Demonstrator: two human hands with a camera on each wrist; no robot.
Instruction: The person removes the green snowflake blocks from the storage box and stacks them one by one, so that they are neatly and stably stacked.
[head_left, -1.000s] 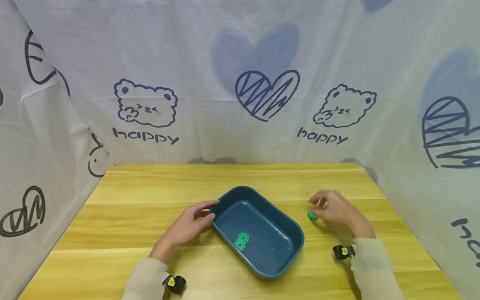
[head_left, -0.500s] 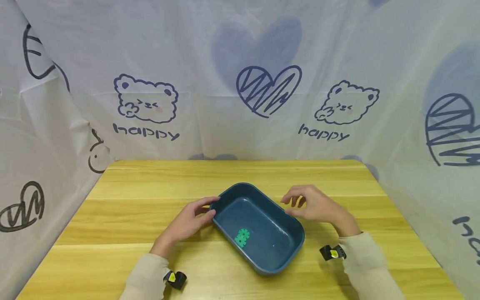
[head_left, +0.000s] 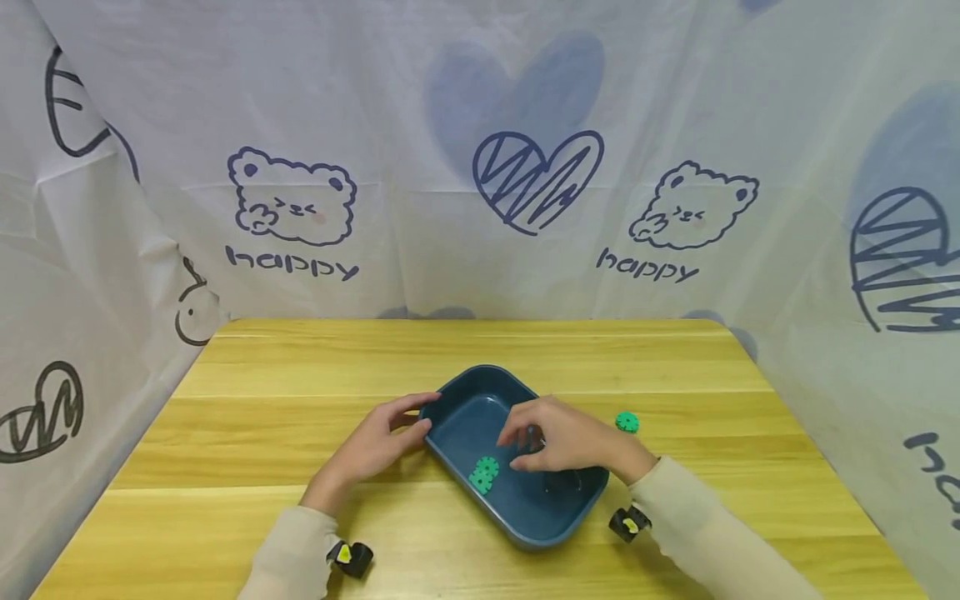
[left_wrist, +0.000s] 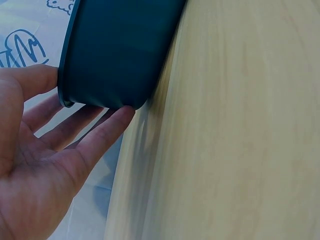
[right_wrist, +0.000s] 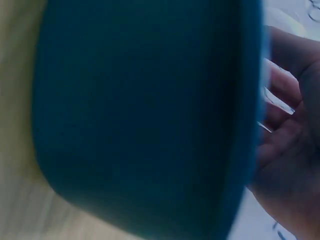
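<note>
A dark blue tub (head_left: 517, 508) stands at an angle on the wooden table. Two green notched discs (head_left: 483, 475) lie side by side on its floor, close to the near-left wall. My left hand (head_left: 378, 446) touches the tub's left corner; in the left wrist view its fingers (left_wrist: 102, 137) extend fairly straight against the outer wall. Inside the tub's outline hovers my right hand (head_left: 566, 437), its thumb and index fingertip apart, just right of the discs, with nothing seen between them. The tub's wall (right_wrist: 140, 115) hides those fingertips in the right wrist view.
Another green disc (head_left: 627, 422) lies on the table (head_left: 300, 367), right of the tub and beyond my right forearm. Hanging white cloth (head_left: 420, 267) with bear and heart drawings surrounds the table at the back and sides.
My right hand has moved left from beside the disc on the table, over the tub's rim and inside. That disc is now uncovered. The left hand keeps its place at the corner.
</note>
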